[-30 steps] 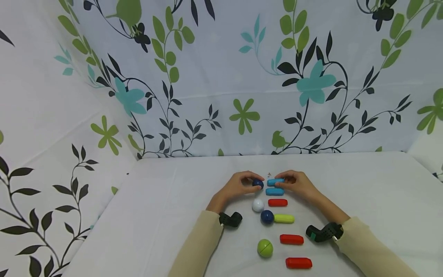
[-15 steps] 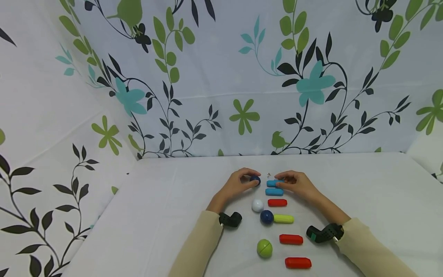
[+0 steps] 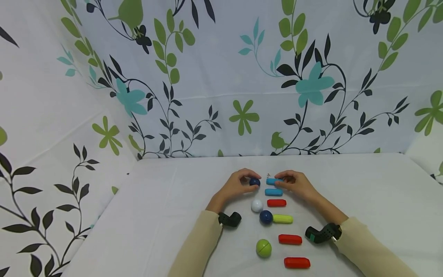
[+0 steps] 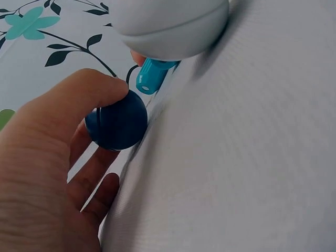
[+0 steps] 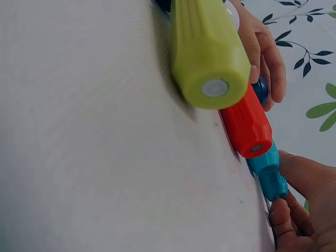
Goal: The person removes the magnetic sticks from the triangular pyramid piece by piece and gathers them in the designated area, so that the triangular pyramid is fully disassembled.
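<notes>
My left hand (image 3: 238, 183) holds a dark blue ball (image 4: 116, 121) between thumb and fingers, at the far end of the row. Just right of it, my right hand (image 3: 295, 184) pinches a light blue stick (image 3: 273, 181) by its right end. A second light blue stick (image 3: 273, 192) lies right in front of that one. Closer to me are a white ball (image 3: 257, 205) and a red stick (image 3: 276, 202). In the right wrist view, the held stick's end (image 5: 275, 188) sits between the right thumb and fingers.
Another dark blue ball (image 3: 266, 217) touches a yellow-green stick (image 3: 282, 219). Nearer still lie a green ball (image 3: 263, 248) and two red sticks, one (image 3: 290, 239) behind the other (image 3: 297, 262). A patterned cloth (image 3: 207, 77) hangs behind the white table (image 3: 155, 215).
The left hand has shifted the dark blue ball slightly left, away from the light blue stick. The right hand's stick has moved a little farther from the second light blue stick.
</notes>
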### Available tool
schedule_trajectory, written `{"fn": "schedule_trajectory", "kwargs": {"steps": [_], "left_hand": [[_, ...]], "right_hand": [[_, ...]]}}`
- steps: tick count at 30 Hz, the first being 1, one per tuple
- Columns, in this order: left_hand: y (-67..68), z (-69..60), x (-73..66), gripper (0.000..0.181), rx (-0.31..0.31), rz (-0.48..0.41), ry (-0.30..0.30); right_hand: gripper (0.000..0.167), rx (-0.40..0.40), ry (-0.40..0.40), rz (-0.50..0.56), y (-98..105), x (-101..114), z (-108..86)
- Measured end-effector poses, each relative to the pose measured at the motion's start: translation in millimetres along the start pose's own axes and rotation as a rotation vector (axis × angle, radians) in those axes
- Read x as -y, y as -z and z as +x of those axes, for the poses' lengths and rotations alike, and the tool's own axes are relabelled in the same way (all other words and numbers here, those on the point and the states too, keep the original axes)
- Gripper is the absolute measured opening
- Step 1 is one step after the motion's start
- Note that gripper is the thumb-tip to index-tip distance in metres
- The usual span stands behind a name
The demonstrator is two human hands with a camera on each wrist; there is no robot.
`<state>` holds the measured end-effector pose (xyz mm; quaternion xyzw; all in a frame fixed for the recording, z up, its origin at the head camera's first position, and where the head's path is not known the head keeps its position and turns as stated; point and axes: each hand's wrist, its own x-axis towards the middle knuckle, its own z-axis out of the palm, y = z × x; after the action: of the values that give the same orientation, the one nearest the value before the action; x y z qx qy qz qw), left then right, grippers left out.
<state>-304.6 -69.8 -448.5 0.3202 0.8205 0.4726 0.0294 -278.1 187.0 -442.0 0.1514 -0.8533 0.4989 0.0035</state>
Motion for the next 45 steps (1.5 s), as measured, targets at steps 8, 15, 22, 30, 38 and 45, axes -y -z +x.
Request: {"fn": "schedule_trajectory", "kwargs": {"steps": [8,15,22,30,38,45], "left_hand": [[0.6,3.9,-1.1,0.033,0.005,0.014,0.011],[-0.2,0.8,-0.1,0.032,-0.012,-0.027,0.000],[-1.1,-5.9,3.5,0.032,-0.023,-0.077,0.000],[6.3,-16.9,-0.8,0.032,-0.112,0.005,-0.120],[7.2,-34.9,-13.9,0.028,-0.086,-0.021,-0.078],[3.8,-52.8,-27.0,0.028,-0.005,-0.049,-0.133]], "right_hand": [[0.035,-0.008,-0.024,-0.013,8.2,2.3,-6.0],[0.034,-0.017,-0.009,-0.014,12.7,-2.7,-17.7],[0.031,0.022,0.043,0.020,11.1,-4.2,-33.9],[0.028,0.075,0.081,0.037,18.6,2.4,-44.3],[0.021,0.270,0.224,0.089,17.9,7.8,-55.1],[0.017,0.356,0.342,0.060,8.0,6.4,-59.6]]}}
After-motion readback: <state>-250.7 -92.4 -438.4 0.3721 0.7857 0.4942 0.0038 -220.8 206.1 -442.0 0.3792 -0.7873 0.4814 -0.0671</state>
